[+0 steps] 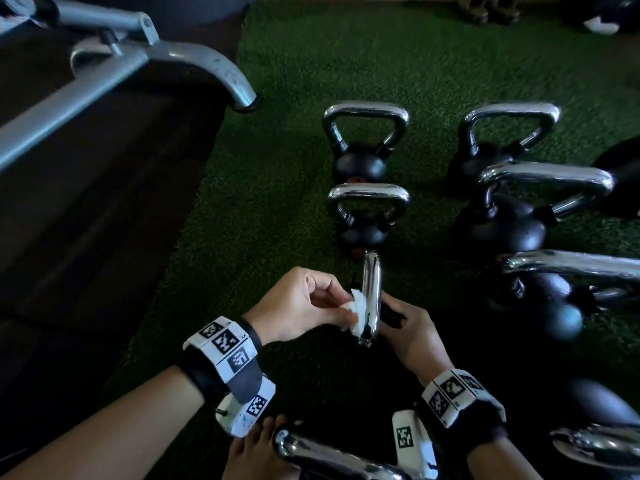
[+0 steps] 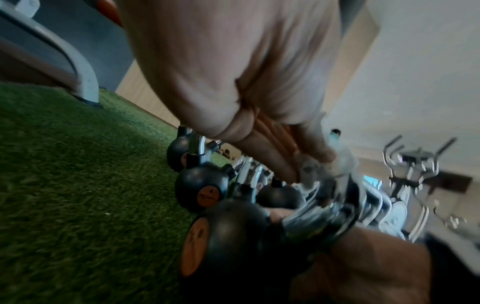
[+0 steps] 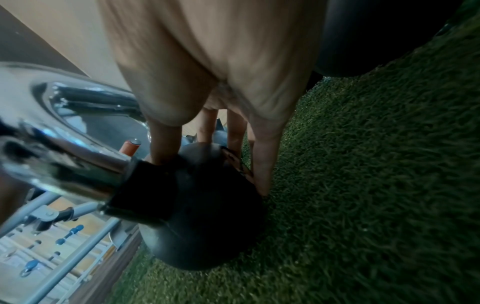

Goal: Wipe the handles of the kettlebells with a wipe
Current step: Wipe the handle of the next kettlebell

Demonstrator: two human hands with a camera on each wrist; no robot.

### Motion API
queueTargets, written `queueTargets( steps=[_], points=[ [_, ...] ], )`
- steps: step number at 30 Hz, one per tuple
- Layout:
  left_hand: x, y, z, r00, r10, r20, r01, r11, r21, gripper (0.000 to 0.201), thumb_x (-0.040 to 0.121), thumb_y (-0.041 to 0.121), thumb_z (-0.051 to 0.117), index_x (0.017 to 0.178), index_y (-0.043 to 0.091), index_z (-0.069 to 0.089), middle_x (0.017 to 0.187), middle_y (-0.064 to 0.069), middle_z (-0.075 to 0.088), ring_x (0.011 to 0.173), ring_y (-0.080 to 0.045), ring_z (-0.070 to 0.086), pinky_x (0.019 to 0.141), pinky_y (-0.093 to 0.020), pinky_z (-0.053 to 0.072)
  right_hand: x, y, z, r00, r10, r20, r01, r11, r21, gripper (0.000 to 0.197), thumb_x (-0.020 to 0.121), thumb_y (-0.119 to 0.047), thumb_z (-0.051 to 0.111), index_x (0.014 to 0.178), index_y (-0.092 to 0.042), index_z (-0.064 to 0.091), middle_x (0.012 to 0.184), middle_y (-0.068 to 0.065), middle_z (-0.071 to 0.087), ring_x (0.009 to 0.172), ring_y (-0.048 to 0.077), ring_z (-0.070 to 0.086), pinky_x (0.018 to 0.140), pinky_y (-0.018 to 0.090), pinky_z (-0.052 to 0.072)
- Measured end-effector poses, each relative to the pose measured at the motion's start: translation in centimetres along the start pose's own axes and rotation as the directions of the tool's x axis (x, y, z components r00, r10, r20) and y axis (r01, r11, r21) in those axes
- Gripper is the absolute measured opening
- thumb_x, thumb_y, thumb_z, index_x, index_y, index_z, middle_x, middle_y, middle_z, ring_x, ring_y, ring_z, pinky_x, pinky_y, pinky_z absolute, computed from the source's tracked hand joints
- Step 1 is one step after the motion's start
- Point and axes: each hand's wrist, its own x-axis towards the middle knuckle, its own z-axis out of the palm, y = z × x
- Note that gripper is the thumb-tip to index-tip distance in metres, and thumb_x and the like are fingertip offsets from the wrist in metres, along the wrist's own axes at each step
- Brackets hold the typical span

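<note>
Left hand [image 1: 301,303]: pinches wipe [image 1: 357,308] against left side of handle [image 1: 372,289].
Right hand [image 1: 414,336]: fingers curled round kettlebell body [image 3: 207,216], right of handle.

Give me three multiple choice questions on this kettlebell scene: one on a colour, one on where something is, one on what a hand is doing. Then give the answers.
1. The turf is: A) blue B) green C) grey
2. The wipe is: A) lying on the turf B) pressed to a chrome handle C) inside a bucket
3. The right hand is: A) hanging free B) holding a bottle C) holding the black ball of the kettlebell

Answers:
1. B, it looks grass-green in every view.
2. B, the left hand pinches it against the handle.
3. C, its thumb and fingers straddle the ball in the right wrist view.
</note>
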Motion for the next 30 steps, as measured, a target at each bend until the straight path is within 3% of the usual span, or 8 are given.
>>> queueTargets(
  steps=[3, 8, 12, 17, 20, 23, 26, 30],
  points=[
    [-0.7, 0.1, 0.2, 0.998, 0.011, 0.069, -0.015, 0.998, 0.064, 0.013, 0.077, 0.009, 0.089, 0.084, 0.013, 0.078, 0.087, -0.005, 0.08, 0.083, -0.018, 0.077, 0.08, -0.025, 0.06, 0.1, 0.4, 0.1, 1.0, -0.005, 0.014, 0.004, 1.0, 0.021, 0.082, 0.059, -0.08, 0.078, 0.133, -0.05, 0.061, 0.131, -0.021, 0.068, 0.124, -0.001, 0.061, 0.111, 0.04, 0.048],
    [-1.4, -0.5, 0.8, 0.998, 0.062, 0.018, -0.064, 0.986, 0.156, 0.015, 0.076, 0.01, 0.09, 0.083, 0.018, 0.079, 0.088, 0.006, 0.08, 0.085, -0.008, 0.077, 0.08, -0.019, 0.057, 0.3, 0.9, 0.2, 1.0, -0.008, 0.005, 0.008, 0.999, 0.049, 0.079, 0.06, -0.077, 0.081, 0.133, -0.051, 0.061, 0.131, -0.018, 0.068, 0.125, 0.002, 0.062, 0.111, 0.042, 0.049],
    [-1.5, -2.4, 1.1, 0.997, 0.067, 0.029, -0.073, 0.938, 0.339, 0.01, 0.082, 0.016, 0.087, 0.091, 0.017, 0.082, 0.091, 0.007, 0.081, 0.087, -0.001, 0.075, 0.083, -0.022, 0.059, 0.1, 0.7, 0.1, 1.0, 0.005, -0.012, -0.004, 0.998, 0.057, 0.092, 0.048, -0.086, 0.078, 0.131, -0.048, 0.064, 0.13, -0.018, 0.069, 0.123, 0.001, 0.063, 0.111, 0.04, 0.049],
    [-0.5, -2.2, 0.2, 0.994, 0.032, 0.109, -0.08, 0.881, 0.466, 0.007, 0.087, 0.022, 0.082, 0.095, 0.022, 0.081, 0.093, 0.01, 0.08, 0.088, 0.003, 0.073, 0.084, -0.019, 0.057, -1.1, -1.7, -0.2, 0.999, 0.018, -0.037, -0.02, 0.998, -0.059, 0.061, 0.077, -0.045, 0.085, 0.135, -0.04, 0.064, 0.129, -0.017, 0.066, 0.12, 0.002, 0.061, 0.108, 0.025, 0.047],
    [0.2, -2.2, -0.5, 1.0, -0.026, 0.018, 0.018, 0.933, 0.36, 0.012, 0.082, 0.029, 0.086, 0.091, 0.023, 0.08, 0.087, 0.01, 0.08, 0.084, -0.001, 0.075, 0.078, -0.019, 0.056, -1.4, -2.8, -0.9, 0.978, -0.15, -0.144, 0.106, 0.955, -0.276, 0.053, 0.079, -0.043, 0.083, 0.129, -0.035, 0.069, 0.114, -0.012, 0.066, 0.099, 0.003, 0.065, 0.084, 0.008, 0.047],
    [0.7, -1.5, -1.1, 0.982, -0.074, -0.175, 0.095, 0.988, 0.118, 0.028, 0.074, 0.034, 0.089, 0.093, 0.018, 0.076, 0.087, -0.001, 0.081, 0.083, -0.014, 0.077, 0.074, -0.029, 0.06, -2.1, -4.9, -2.0, 0.872, -0.394, -0.291, 0.298, 0.899, -0.321, 0.04, 0.079, -0.027, 0.086, 0.118, -0.031, 0.076, 0.097, -0.011, 0.067, 0.078, 0.003, 0.065, 0.07, 0.011, 0.051],
    [1.0, 0.6, -1.4, 0.954, -0.188, -0.231, 0.125, 0.956, -0.265, 0.029, 0.071, 0.023, 0.085, 0.091, 0.008, 0.071, 0.084, -0.01, 0.079, 0.08, -0.02, 0.075, 0.071, -0.029, 0.064, -3.0, -8.1, -2.8, 0.772, -0.589, -0.241, 0.535, 0.806, -0.254, 0.032, 0.079, -0.017, 0.087, 0.11, -0.023, 0.081, 0.093, -0.009, 0.072, 0.079, 0.006, 0.068, 0.073, 0.013, 0.051],
    [1.5, 3.2, -0.6, 0.963, -0.209, -0.171, 0.134, 0.92, -0.369, 0.023, 0.071, 0.019, 0.082, 0.087, 0.005, 0.072, 0.08, -0.008, 0.078, 0.072, -0.015, 0.075, 0.065, -0.025, 0.063, -3.2, -11.1, -3.3, 0.761, -0.637, -0.123, 0.611, 0.767, -0.196, 0.043, 0.072, -0.03, 0.09, 0.114, -0.021, 0.08, 0.104, -0.009, 0.075, 0.093, 0.006, 0.072, 0.083, 0.016, 0.054]
  ],
)
